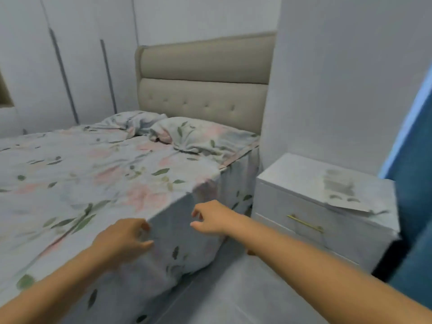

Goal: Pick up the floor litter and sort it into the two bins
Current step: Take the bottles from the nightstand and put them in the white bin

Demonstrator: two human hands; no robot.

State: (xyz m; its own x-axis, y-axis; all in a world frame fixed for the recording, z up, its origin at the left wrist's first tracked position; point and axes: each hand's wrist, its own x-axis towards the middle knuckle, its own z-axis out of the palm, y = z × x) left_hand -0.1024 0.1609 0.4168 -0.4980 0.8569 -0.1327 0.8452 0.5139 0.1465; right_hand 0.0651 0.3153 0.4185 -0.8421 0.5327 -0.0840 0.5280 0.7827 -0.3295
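Nearest to the camera, both arms reach forward over the corner of the bed (98, 174). The left hand (121, 240) has its fingers (146, 226) loosely curled at the edge of the flowered sheet (177, 232); the picture is blurred, so I cannot tell if they pinch the cloth or only touch it. The right hand (210, 218) hangs just beside it with fingers half curled and narrow, holding nothing.

Below the right arm is the grey floor (233, 288). No litter and no bins are in view. Only a small orange-brown spot (251, 252) shows on the floor at the foot of the nightstand (322, 220), too unclear to name.

The risk, I think, is that litter lies hidden under the hanging sheet or behind the arm and is missed.

Farther away are a paper (346, 192) on the nightstand, the pillows (196, 134) and the beige headboard (205, 83).
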